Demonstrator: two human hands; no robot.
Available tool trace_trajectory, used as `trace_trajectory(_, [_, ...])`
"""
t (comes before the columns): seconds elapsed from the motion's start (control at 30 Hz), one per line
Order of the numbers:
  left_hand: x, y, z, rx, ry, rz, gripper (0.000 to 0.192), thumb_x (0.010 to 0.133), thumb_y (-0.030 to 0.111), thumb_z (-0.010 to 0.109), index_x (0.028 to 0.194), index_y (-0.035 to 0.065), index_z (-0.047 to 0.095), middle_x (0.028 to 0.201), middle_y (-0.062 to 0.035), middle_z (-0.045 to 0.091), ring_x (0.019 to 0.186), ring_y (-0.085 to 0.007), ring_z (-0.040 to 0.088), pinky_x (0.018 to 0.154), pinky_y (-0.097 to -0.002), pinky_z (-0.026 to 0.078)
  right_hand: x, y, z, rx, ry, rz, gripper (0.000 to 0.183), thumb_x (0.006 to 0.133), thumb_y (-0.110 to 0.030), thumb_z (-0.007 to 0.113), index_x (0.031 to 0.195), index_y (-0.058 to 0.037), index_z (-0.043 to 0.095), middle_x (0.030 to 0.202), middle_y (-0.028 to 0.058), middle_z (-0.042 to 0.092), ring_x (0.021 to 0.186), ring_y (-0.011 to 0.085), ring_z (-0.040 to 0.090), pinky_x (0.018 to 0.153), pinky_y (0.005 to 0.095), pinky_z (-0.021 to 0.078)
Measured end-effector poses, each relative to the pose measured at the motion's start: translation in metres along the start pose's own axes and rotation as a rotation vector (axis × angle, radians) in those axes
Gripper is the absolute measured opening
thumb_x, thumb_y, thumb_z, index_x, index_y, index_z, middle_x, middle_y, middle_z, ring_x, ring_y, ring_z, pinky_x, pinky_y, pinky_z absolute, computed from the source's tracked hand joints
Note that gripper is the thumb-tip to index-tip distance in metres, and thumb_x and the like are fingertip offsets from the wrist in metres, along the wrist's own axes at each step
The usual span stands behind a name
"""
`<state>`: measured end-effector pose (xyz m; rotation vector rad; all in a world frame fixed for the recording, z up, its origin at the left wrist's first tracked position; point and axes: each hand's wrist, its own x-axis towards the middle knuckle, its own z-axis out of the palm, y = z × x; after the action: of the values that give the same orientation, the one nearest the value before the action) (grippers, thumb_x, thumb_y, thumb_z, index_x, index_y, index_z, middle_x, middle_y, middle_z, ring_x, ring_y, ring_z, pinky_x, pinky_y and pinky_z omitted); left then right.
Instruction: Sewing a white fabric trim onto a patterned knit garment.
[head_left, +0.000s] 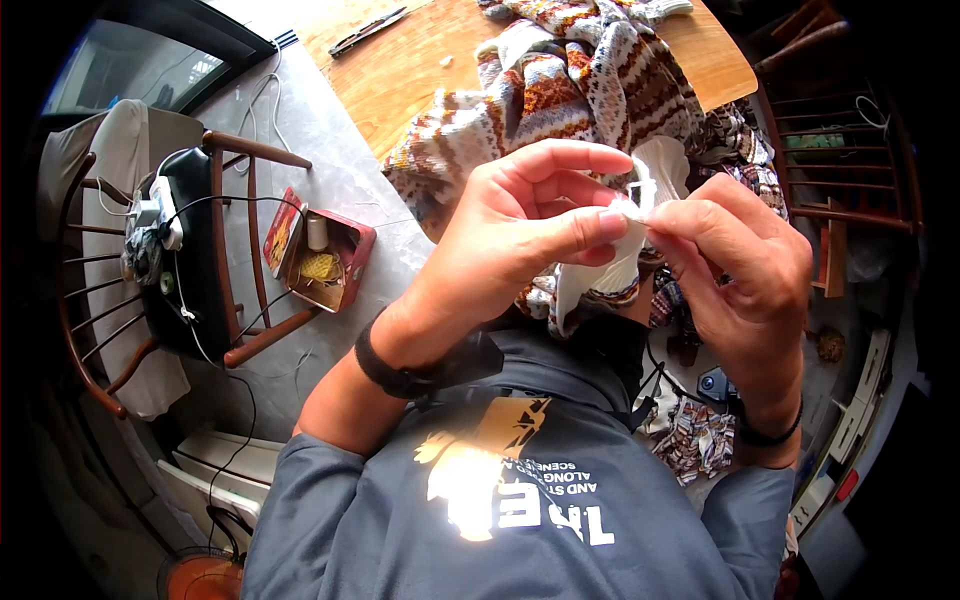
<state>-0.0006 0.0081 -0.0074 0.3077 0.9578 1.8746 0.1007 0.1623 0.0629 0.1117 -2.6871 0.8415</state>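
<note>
My left hand (540, 210) pinches the edge of a white ribbed knit band (611, 279) between thumb and fingers. Close against it, the thumb and forefinger of my right hand (731, 255) grip the same white edge. A loop of white yarn (642, 187) stands up between the two hands. Whether a needle is in my fingers cannot be made out. The band belongs to a patterned knit garment (551, 90) in white, brown, orange and grey, which spreads from my lap onto the wooden table (420, 64).
A slim dark tool (367, 31) lies on the table. At left, a chair (217, 247) carries a power strip (169, 214) with cords; beside it an open red tin (352, 277) holds a thread cone (317, 233). More patterned knits (694, 439) lie at lower right. A wooden slatted chair (836, 165) stands right.
</note>
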Motion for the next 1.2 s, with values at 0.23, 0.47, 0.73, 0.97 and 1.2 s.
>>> trace_trajectory(0.23, [-0.0010, -0.0001, -0.0002, -0.003, -0.003, 0.015, 0.037, 0.083, 0.004, 0.069, 0.118, 0.0036, 0.058, 0.093, -0.0043, 0.067, 0.082, -0.0099, 0.064, 0.072, -0.0243, 0.054, -0.0009, -0.0015, 0.0013, -0.039, 0.001, 0.003, 0.017, 0.072, 0.010, 0.069, 0.086, 0.0010, 0.065, 0.070, 0.0061, 0.053, 0.056, 0.0128, 0.051, 0.048, 0.0248, 0.0375])
trace_trajectory(0.47, [-0.0012, 0.0008, 0.0011, -0.015, 0.004, 0.008, 0.036, 0.082, 0.003, 0.069, 0.117, 0.0033, 0.059, 0.092, -0.0043, 0.067, 0.080, -0.0097, 0.064, 0.072, -0.0243, 0.054, 0.0002, -0.0033, 0.0008, -0.061, -0.010, 0.009, 0.018, 0.071, 0.011, 0.069, 0.086, 0.0009, 0.065, 0.070, 0.0062, 0.053, 0.055, 0.0129, 0.050, 0.047, 0.0252, 0.0370])
trace_trajectory(0.73, [-0.0009, -0.0005, 0.0008, -0.020, 0.002, 0.014, 0.036, 0.082, 0.003, 0.069, 0.117, 0.0032, 0.059, 0.091, -0.0037, 0.067, 0.079, -0.0096, 0.064, 0.071, -0.0239, 0.054, -0.0002, -0.0044, 0.0010, -0.084, -0.011, 0.009, 0.017, 0.071, 0.012, 0.067, 0.085, 0.0013, 0.065, 0.069, 0.0071, 0.052, 0.055, 0.0151, 0.051, 0.048, 0.0264, 0.0378])
trace_trajectory(0.97, [-0.0023, 0.0019, 0.0020, -0.006, 0.005, 0.020, 0.035, 0.083, 0.003, 0.068, 0.117, 0.0038, 0.059, 0.092, -0.0039, 0.067, 0.081, -0.0096, 0.065, 0.072, -0.0239, 0.055, 0.0013, -0.0065, 0.0000, -0.075, -0.020, 0.010, 0.017, 0.071, 0.012, 0.067, 0.084, 0.0015, 0.064, 0.070, 0.0081, 0.054, 0.057, 0.0166, 0.053, 0.050, 0.0269, 0.0400])
trace_trajectory(1.2, [-0.0019, 0.0002, 0.0013, -0.015, 0.005, 0.004, 0.037, 0.082, 0.002, 0.069, 0.117, 0.0033, 0.059, 0.092, -0.0043, 0.067, 0.081, -0.0100, 0.065, 0.073, -0.0242, 0.055, 0.0010, -0.0059, 0.0011, -0.084, -0.013, -0.009, 0.016, 0.071, 0.012, 0.067, 0.083, 0.0021, 0.063, 0.069, 0.0090, 0.054, 0.056, 0.0178, 0.053, 0.050, 0.0274, 0.0403])
